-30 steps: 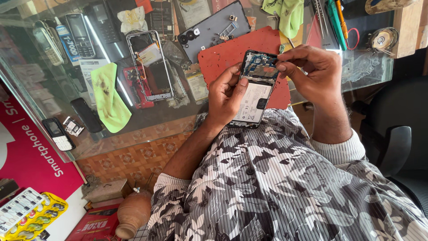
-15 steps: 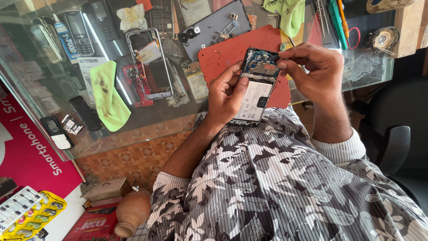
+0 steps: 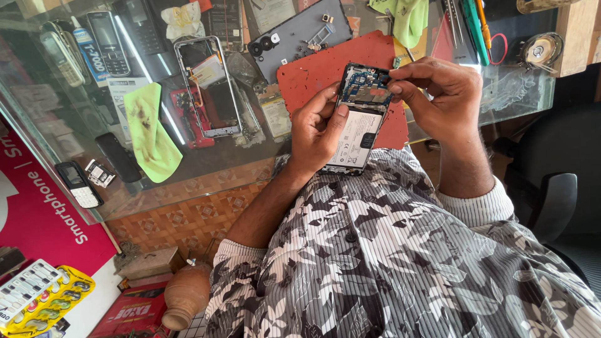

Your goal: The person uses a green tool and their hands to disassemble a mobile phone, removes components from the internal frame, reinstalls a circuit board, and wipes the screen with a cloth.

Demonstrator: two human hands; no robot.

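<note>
We cradle the opened smartphone with its white battery and blue circuit board exposed [image 3: 362,119] in our left hand [image 3: 319,128], grip closed around it, above the red rubber mat [image 3: 313,75] on the glass counter [image 3: 206,163]. Our right hand [image 3: 438,94] pinches at its top edge.

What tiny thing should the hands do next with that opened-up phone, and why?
Probably lift the pinched piece gently away. The left hand cradles the opened black smartphone, its white battery and blue circuit board bare, while the right hand has its fingertips pinching at the board's top edge above the red rubber mat.
</note>
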